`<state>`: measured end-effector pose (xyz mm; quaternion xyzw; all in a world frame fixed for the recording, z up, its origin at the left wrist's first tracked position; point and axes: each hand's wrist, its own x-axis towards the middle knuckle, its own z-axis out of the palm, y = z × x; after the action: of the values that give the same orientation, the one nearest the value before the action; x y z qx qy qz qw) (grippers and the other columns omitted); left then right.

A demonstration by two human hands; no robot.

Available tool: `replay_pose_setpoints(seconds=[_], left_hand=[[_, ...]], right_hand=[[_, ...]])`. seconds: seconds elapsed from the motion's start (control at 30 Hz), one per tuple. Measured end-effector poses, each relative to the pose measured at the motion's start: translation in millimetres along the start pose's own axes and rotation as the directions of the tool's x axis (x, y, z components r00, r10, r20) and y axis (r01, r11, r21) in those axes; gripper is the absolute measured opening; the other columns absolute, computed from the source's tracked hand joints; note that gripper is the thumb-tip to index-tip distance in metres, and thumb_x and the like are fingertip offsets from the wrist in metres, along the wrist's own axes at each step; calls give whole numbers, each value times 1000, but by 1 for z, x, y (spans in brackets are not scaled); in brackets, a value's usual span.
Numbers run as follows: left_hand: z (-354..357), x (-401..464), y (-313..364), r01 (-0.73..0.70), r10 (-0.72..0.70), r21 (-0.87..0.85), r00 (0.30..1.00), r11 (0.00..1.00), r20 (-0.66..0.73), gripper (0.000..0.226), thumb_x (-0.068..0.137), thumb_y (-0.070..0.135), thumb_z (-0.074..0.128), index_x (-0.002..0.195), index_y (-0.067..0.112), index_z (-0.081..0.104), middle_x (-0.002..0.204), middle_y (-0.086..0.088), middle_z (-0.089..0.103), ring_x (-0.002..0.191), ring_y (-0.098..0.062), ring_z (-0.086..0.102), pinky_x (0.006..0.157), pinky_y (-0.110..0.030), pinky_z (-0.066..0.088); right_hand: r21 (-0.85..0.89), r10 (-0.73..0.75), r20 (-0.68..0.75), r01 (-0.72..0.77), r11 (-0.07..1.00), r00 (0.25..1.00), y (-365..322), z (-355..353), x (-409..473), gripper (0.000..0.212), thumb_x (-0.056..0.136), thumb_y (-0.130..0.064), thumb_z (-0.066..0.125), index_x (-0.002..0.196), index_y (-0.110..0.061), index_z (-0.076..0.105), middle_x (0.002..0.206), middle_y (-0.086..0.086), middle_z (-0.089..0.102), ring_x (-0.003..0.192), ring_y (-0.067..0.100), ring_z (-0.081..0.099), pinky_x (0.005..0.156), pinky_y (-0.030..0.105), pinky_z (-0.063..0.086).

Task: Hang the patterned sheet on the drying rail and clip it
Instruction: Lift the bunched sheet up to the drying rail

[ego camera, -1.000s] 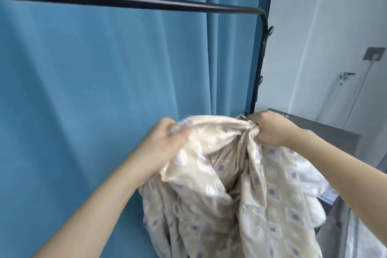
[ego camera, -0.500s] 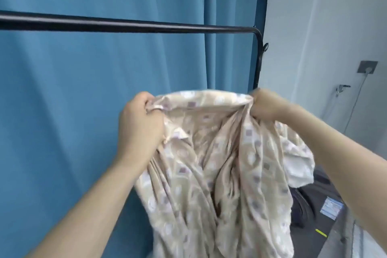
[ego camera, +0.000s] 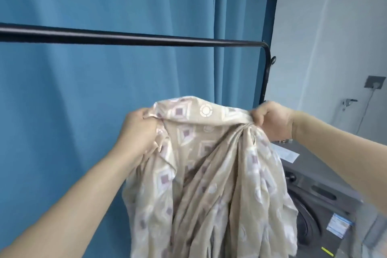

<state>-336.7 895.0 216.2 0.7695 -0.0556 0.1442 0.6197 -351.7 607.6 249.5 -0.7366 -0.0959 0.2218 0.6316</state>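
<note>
While both hands grip, sheet seemingly below rail.

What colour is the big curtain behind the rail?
Blue: the curtain shows plainly in the head view, behind the black rail.

You have 1 view only, from the head camera, so no second view shares any part of the scene. It sits at your head and faces forward, pitched slightly down along both forearms. Wide-angle lens: the black drying rail crosses the upper frame with a visible bow. Your left hand and right hand sit near frame centre, close to the lens, with the patterned sheet filling the lower middle. The blue curtain backs the left and centre, just behind the rail. The right edge takes in a pale wall and a grey washing machine low down.
</note>
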Motion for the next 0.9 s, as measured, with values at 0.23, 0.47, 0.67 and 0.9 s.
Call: replay_pose_setpoints(seconds=[0.23,0.47,0.67,0.9], left_hand=[[4,0,39,-347,382,241,917,906,-116,28,65,23,40,77,8,61,66,-3,60,72,-33,59,59,-36,42],[-13,4,11,-357,300,601,933,715,198,8,73,15,50,70,10,56,71,-8,63,80,-34,62,63,-40,48],[11,-51,25,-569,308,603,818,558,486,23,90,34,56,78,17,48,82,-11,65,78,-33,60,60,-35,42],[-23,-18,15,128,-230,210,774,969,590,55,69,47,56,116,19,58,126,-6,60,109,-25,61,87,-46,54]], right_hand=[[-577,-393,-272,178,797,879,-55,26,21,17,91,-20,58,81,-10,66,73,7,59,67,17,56,63,32,49],[-977,-110,-83,-59,206,990,-42,46,9,46,77,-63,64,83,-18,64,74,-8,60,76,14,57,68,27,43],[-997,-759,30,-36,-70,650,-82,49,11,27,87,-45,59,95,-20,55,79,0,63,75,25,61,67,30,48],[-888,-765,437,94,-449,473,-52,30,15,24,86,-35,51,85,-13,39,56,1,49,41,30,43,41,24,23]])
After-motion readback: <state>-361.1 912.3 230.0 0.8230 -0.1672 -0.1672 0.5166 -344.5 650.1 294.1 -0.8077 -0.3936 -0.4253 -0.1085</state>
